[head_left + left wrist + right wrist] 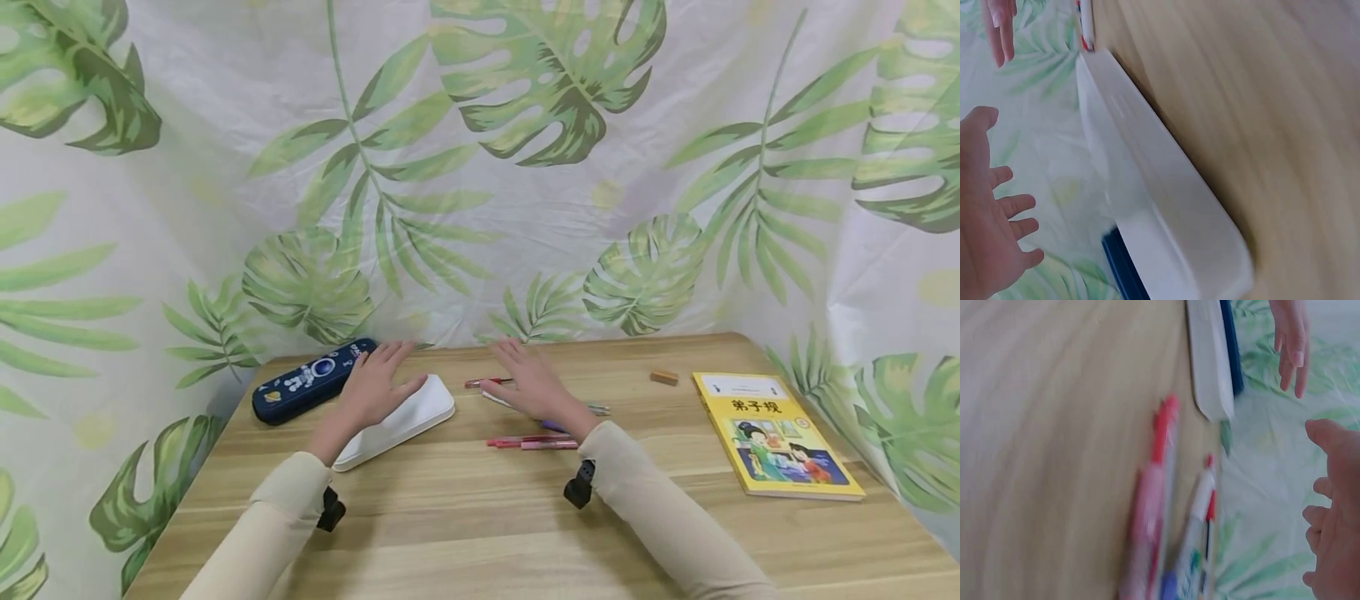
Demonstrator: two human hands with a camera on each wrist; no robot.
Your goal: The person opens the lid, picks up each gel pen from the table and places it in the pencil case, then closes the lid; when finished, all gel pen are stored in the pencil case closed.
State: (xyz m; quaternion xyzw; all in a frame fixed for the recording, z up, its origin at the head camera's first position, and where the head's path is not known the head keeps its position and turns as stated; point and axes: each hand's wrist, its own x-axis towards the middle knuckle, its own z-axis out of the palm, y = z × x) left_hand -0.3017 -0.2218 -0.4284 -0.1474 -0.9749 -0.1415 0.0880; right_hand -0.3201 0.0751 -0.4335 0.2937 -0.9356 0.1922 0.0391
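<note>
with thumbs out and fingers loosely spread, pinching nothing, our left hand hovers above the white case and our right hand above the pens. we judge the white case, on the table between the blue case at left and the pens at right, light, fairly stiff and a little slippery, so we'd grip its long sides mid-length. the pens look light and hard, apt to roll, and are best pinched mid-barrel.
</note>
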